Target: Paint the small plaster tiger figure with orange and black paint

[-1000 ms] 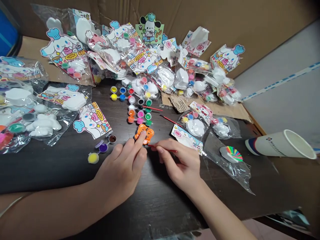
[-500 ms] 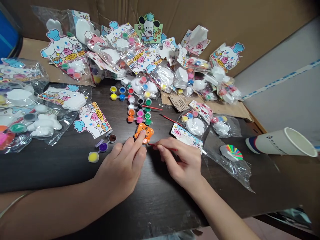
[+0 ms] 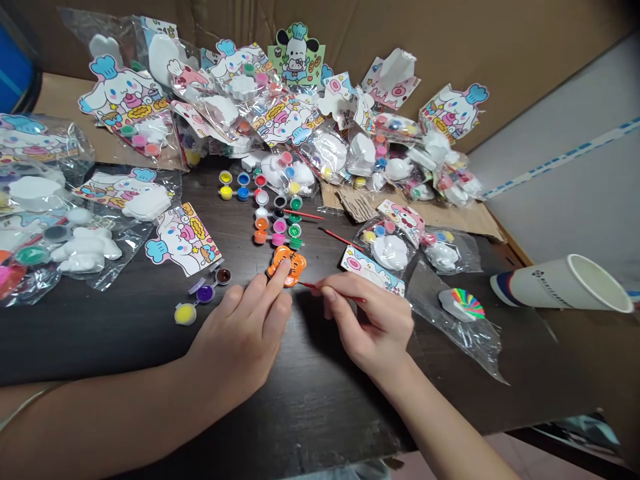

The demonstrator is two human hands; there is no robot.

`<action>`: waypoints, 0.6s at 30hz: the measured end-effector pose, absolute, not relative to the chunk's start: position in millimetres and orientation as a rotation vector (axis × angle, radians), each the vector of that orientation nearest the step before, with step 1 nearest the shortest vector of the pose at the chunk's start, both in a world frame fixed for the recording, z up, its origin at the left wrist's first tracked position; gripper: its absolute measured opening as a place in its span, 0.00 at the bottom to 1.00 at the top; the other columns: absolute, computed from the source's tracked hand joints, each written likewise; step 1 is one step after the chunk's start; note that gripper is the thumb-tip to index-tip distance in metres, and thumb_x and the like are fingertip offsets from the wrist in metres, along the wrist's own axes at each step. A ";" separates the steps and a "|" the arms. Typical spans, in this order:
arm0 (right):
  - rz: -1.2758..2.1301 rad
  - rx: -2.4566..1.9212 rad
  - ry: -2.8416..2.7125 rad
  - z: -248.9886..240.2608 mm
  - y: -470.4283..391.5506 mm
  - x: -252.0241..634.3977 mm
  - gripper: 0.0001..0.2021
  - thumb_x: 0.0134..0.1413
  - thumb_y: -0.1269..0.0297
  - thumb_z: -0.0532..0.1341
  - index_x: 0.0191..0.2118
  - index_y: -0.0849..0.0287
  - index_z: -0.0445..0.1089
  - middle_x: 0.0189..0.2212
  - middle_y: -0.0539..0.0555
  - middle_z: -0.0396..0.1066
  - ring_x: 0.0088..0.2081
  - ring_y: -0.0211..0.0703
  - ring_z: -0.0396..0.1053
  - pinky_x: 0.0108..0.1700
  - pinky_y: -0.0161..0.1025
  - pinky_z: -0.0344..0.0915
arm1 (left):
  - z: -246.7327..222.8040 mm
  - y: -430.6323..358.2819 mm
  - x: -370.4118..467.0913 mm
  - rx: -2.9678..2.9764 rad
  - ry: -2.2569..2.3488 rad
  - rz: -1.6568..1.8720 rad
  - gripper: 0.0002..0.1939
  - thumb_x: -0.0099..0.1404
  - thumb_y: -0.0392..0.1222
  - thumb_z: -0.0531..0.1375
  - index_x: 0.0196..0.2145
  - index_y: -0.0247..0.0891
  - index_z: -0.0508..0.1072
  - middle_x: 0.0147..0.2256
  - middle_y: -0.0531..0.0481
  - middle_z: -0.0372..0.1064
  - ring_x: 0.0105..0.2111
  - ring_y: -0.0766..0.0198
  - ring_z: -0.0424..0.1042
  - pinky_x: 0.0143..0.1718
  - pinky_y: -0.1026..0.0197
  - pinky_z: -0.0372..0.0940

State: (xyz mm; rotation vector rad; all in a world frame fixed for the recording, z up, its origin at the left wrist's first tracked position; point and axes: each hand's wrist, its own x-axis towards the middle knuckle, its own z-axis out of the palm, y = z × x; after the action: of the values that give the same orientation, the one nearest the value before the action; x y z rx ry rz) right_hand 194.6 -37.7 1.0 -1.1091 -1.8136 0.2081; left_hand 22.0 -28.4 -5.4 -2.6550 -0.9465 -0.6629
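Left hand (image 3: pixel 240 340) pins orange figure (image 3: pixel 287 265) mid-table with one fingertip, right hand (image 3: pixel 373 320) pinching thin red brush (image 3: pixel 333 291) at its edge; wet paint could smear under that fingertip, or a slip could knock open paint pots (image 3: pixel 273 217) just behind.

Paint pots (image 3: pixel 274 217) behind figurine (image 3: pixel 287 264), cup (image 3: pixel 563 285) right.

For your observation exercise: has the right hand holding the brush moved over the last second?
Yes. The right hand has slid slightly right, away from the orange figure, which stays beside the paint pots.
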 end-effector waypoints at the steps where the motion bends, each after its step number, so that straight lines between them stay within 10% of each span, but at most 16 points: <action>1: 0.221 -1.109 -1.830 0.9 -37.7 194.4 0.08 0.55 0.80 0.56 0.29 0.62 0.69 0.20 0.52 0.71 0.21 0.34 0.68 0.24 0.30 0.66 | -5.5 -28.4 21.8 -2.657 -0.943 -0.664 0.12 0.65 0.29 0.48 0.39 0.31 0.70 0.48 0.39 0.74 0.41 0.54 0.71 0.36 0.56 0.61; 18: 0.204 -1.061 -1.805 2.9 -37.8 193.3 0.08 0.55 0.80 0.56 0.30 0.64 0.69 0.21 0.53 0.72 0.22 0.33 0.69 0.26 0.30 0.67 | -6.6 -29.2 20.9 -2.691 -0.947 -0.670 0.11 0.64 0.28 0.49 0.39 0.30 0.69 0.47 0.35 0.74 0.42 0.53 0.69 0.37 0.55 0.59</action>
State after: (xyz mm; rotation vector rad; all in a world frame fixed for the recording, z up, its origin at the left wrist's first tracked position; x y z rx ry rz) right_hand 193.3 -37.8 2.9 -1.0614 -1.8052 0.2035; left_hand 20.9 -29.2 -6.6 -2.6911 -0.9466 -0.6697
